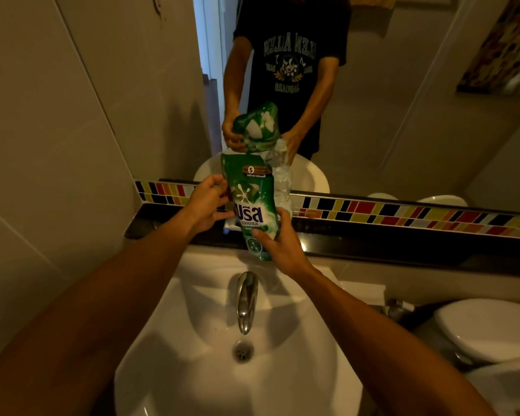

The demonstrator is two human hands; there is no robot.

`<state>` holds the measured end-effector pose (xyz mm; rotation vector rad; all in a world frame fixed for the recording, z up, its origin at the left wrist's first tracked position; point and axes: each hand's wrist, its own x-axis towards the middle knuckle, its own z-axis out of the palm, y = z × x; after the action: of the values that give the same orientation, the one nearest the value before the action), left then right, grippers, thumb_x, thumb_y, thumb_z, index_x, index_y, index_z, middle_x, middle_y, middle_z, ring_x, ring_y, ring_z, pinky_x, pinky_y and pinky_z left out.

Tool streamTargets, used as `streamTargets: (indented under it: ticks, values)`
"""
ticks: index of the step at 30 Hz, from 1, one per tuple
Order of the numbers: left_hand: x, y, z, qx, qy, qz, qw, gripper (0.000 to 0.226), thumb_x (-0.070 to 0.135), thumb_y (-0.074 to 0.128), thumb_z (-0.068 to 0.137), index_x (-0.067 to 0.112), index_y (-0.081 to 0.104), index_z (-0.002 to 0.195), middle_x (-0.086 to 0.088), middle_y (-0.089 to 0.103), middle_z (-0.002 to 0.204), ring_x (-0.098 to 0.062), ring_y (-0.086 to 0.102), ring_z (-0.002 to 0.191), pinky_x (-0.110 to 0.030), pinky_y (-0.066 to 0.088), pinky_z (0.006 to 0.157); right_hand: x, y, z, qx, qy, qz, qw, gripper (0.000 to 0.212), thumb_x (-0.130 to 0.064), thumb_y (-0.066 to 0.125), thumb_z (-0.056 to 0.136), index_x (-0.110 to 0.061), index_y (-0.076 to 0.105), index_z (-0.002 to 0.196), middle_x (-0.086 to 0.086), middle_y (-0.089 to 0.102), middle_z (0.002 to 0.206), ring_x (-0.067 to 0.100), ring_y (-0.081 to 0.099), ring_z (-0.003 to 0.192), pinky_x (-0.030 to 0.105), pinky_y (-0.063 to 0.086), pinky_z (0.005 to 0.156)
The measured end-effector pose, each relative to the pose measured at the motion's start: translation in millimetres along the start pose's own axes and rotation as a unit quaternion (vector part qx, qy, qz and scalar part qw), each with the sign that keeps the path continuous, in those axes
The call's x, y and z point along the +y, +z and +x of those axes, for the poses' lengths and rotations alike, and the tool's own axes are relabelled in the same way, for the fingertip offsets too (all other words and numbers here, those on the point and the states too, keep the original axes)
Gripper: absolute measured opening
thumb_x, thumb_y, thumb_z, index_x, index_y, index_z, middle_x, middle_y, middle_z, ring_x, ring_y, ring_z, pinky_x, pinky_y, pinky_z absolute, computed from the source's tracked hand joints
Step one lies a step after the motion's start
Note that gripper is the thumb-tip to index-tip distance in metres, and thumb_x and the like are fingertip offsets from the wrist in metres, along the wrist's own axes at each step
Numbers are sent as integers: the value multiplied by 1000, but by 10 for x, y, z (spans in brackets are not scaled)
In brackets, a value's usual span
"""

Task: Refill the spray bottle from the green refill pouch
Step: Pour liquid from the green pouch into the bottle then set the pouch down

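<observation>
The green refill pouch (251, 202) is held upright above the black ledge behind the sink. My right hand (278, 244) grips its lower part from the front right. My left hand (207, 202) touches its left edge with the fingers on the side seam. A clear plastic bottle (282, 183) stands just behind the pouch on the right, mostly hidden by it; its top cannot be made out. The mirror repeats the pouch, the bottle and both hands.
A white sink (168, 340) with a chrome tap (246, 298) lies below the hands. The black ledge (403, 238) runs under a coloured tile strip (403, 213) and the mirror. A white toilet (487, 328) stands at the right. Tiled wall closes the left.
</observation>
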<state>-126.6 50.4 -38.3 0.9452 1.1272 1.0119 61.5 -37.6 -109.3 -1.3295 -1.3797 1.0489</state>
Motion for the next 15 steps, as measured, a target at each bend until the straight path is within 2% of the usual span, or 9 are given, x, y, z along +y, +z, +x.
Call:
streamTargets:
  ticks: [1,3,5,7,9,13,15]
  values:
    - [23,-24,-36,-9,3,-17,1000,15,22,46,103,25,60,104,2,72,107,-23,67,108,-57,54,88,-12,17,1,2,-2,17,1000,51,-21,76,96,-48,45,127,-17,69,121,-1,73,106,33,65,91]
    - [94,-70,-107,-21,13,-39,999,13,23,47,103,26,60,104,1,70,108,-26,66,110,-60,54,87,-73,72,-8,8,0,54,999,49,-22,78,95,-39,52,133,-19,71,118,-6,73,105,20,63,80]
    - [189,-116,-176,-31,25,-39,998,13,24,49,103,26,61,101,0,70,108,-27,65,110,-59,55,86,-155,143,-16,8,9,79,997,46,-26,77,96,-35,55,135,-19,76,114,-7,73,104,16,61,76]
    - [295,-166,-243,-41,40,-30,998,11,25,50,102,26,61,98,2,72,103,-23,67,105,-57,57,84,-243,215,-4,3,13,94,996,35,-28,73,99,-42,58,127,-28,77,109,-7,74,102,14,60,73]
    - [379,-230,-301,-43,56,-17,997,9,26,51,102,25,58,97,3,72,100,-20,68,103,-57,57,83,-338,294,13,-3,16,103,995,28,-29,69,102,-43,59,125,-27,78,109,-4,74,103,17,61,75]
    - [454,-434,-402,-11,85,6,996,9,22,50,102,24,56,96,-2,67,105,-19,65,100,-56,57,83,-477,460,72,-4,-12,110,994,24,-24,54,110,-26,61,133,-22,79,111,-3,75,104,20,63,77]
    - [445,-572,-428,17,94,7,995,11,20,49,102,23,57,95,-2,65,99,-17,64,92,-50,59,79,-541,563,131,26,-24,94,995,23,-18,49,112,-13,66,126,-10,80,109,2,75,102,34,66,86]
